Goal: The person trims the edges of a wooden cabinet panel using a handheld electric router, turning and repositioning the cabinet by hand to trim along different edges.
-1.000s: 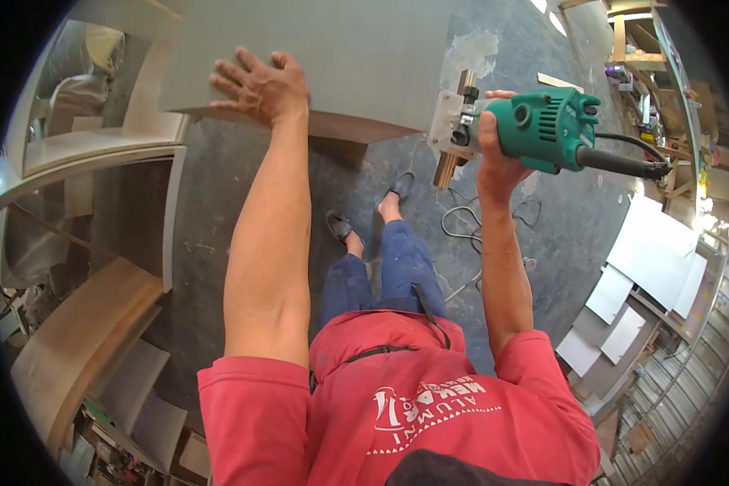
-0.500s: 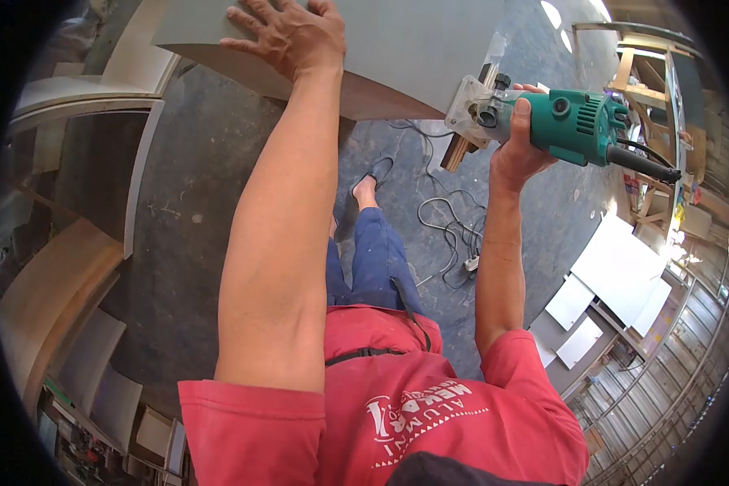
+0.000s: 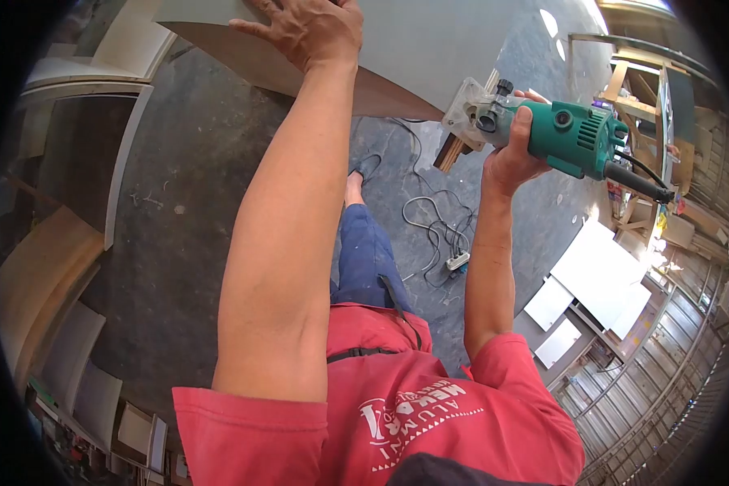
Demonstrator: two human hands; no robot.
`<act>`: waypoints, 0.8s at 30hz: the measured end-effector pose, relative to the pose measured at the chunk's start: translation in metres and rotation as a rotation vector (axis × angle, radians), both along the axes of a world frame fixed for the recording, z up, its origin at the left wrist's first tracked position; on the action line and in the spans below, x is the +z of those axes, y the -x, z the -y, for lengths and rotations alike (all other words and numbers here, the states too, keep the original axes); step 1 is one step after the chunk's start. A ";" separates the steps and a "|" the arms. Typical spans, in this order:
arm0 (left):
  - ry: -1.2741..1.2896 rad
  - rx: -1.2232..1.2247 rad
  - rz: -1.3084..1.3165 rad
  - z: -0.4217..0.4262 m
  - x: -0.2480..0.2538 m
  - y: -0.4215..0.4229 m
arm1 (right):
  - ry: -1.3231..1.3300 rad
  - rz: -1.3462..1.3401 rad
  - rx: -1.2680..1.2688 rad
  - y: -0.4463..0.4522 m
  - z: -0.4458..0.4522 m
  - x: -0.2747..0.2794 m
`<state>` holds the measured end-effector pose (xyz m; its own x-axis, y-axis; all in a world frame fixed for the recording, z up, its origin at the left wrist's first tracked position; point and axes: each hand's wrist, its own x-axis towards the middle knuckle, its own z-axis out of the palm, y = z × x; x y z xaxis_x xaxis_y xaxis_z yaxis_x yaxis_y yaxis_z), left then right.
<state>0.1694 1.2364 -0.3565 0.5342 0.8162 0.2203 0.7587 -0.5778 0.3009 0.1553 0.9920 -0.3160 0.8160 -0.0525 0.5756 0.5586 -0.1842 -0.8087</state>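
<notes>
My left hand [image 3: 312, 32] lies flat on the top of a large grey box-like board piece [image 3: 429, 40], fingers spread, near its front edge. In my right hand [image 3: 514, 154] is a green trim router [image 3: 571, 134], gripped round its body and held sideways. Its clear base plate [image 3: 464, 113] is up against the right edge of the grey piece. A wooden guide strip [image 3: 452, 152] sticks out below the base. The router bit is hidden from view.
Cables and a power strip [image 3: 458, 262] lie on the dark floor by my feet. White panels [image 3: 595, 271] are at the right, with a wooden rack [image 3: 640, 105] beyond. Curved boards [image 3: 49, 283] stand along the left.
The router and my right hand have shifted slightly left and down along the grey piece's edge. My left hand sits a little farther right and up in view. The camera has also moved slightly.
</notes>
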 end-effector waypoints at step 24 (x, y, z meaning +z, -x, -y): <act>-0.003 0.006 -0.099 0.006 0.003 0.051 | -0.133 -0.004 0.091 -0.011 0.005 -0.002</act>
